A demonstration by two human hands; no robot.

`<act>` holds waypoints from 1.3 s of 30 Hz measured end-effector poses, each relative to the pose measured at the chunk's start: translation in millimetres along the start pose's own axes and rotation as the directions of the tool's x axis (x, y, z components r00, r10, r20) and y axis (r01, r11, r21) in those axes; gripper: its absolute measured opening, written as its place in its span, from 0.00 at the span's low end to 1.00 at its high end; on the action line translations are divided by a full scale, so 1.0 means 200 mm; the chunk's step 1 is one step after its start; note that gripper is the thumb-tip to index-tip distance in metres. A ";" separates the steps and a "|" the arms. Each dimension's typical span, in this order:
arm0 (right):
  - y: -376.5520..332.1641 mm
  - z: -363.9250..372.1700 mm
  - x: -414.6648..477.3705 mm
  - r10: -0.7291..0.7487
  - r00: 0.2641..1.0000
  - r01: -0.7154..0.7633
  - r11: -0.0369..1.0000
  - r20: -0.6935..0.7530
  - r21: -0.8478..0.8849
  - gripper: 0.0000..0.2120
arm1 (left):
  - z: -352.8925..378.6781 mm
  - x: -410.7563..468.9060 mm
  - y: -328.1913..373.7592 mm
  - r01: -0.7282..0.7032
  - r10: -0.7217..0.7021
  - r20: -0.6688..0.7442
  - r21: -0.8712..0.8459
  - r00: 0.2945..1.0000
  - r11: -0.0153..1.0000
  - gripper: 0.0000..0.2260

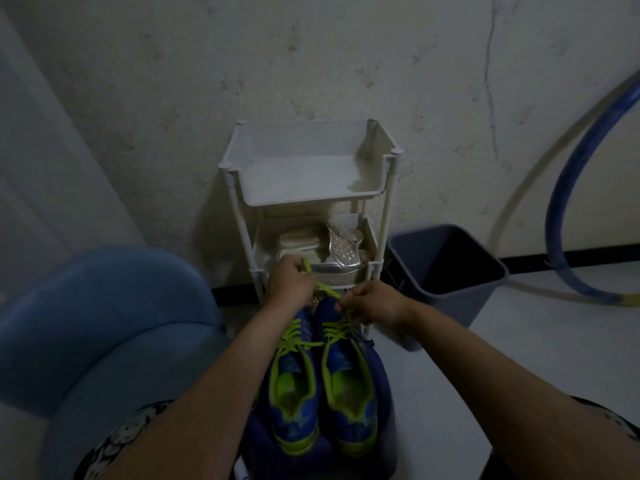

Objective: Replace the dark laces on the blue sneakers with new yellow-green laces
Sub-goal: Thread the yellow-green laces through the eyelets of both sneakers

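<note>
Two blue sneakers (322, 382) lie side by side between our forearms, long axes parallel and running straight away from us: heels with yellow-green trim nearest, toes pointing toward the white shelf rack (304, 174) against the wall. Both sit on a dark blue surface (384, 393) whose nature we cannot make out. Yellow-green laces (332, 332) already cross the eyelets of each shoe.

Our left hand (289, 282) is closed in a fist around one lace end (306, 265), which sticks up above the knuckles; the lace runs taut from that fist down toward the right hand (372, 303). The right hand is closed in a pinch on the lace just over the toe end of the right-side sneaker. Both hands cover the toes of the shoes, so the front eyelets are hidden.

Directly beyond the hands, the rack's upper tray holds nothing we can see, and its lower tray carries a silver shoe (341, 254) and pale footwear beside it. A grey bin (446, 271) stands just right of the rack. Further right a blue hoop (568, 188) leans on the wall. A light blue cushioned seat (104, 306) fills the lower left. The floor (519, 341) is pale and smooth; the wall (277, 64) is rough, stained and cracked, and the room is dim.
</note>
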State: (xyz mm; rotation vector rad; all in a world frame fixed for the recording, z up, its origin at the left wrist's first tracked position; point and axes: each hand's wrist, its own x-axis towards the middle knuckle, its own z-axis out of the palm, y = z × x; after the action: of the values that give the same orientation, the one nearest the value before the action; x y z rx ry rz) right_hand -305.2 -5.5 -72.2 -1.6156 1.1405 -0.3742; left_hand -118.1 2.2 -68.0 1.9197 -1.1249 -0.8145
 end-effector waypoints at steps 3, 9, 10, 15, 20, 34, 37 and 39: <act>-0.03 0.01 0.00 -0.051 0.998 0.050 0.998 0.028 0.045 0.12 | -0.05 -0.01 -0.03 -0.097 0.102 0.006 0.371 0.995 0.924 0.26; -0.07 0.03 0.01 -0.097 0.993 0.086 0.986 0.074 0.140 0.11 | -0.01 -0.08 0.06 -0.385 0.316 0.410 0.097 0.856 0.918 0.09; -0.07 0.03 0.01 -0.104 0.991 0.092 0.986 0.078 0.142 0.11 | -0.02 -0.09 0.07 -0.366 0.295 0.464 0.070 0.835 0.928 0.09; -0.06 0.01 0.01 -0.094 0.992 0.081 0.986 0.083 0.144 0.12 | -0.10 -0.04 0.06 -0.342 0.208 0.531 0.165 0.821 0.925 0.13; -0.06 -0.02 0.00 -0.093 0.995 0.088 0.991 0.047 0.105 0.11 | -0.18 -0.02 0.05 -0.390 0.232 0.555 0.183 0.799 0.903 0.10; 0.09 -0.10 0.09 0.175 0.928 -0.335 0.775 -0.328 -0.536 0.15 | -0.39 0.10 -0.03 -0.362 0.113 0.487 0.453 0.866 0.815 0.11; 0.08 -0.09 0.08 0.157 0.945 -0.312 0.693 -0.287 -0.650 0.17 | -0.36 0.08 -0.03 -0.367 0.085 0.511 0.482 0.856 0.795 0.15; 0.04 -0.05 0.07 0.045 0.983 -0.146 0.775 -0.177 -0.614 0.18 | -0.31 0.05 -0.02 -0.382 0.082 0.542 0.469 0.836 0.796 0.15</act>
State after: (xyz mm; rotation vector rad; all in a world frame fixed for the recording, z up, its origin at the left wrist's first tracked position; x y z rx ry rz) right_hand -309.3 -23.3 -79.4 -2.1186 1.5715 -0.0374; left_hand -62.2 12.5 -40.0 2.0004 -2.0881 -0.9320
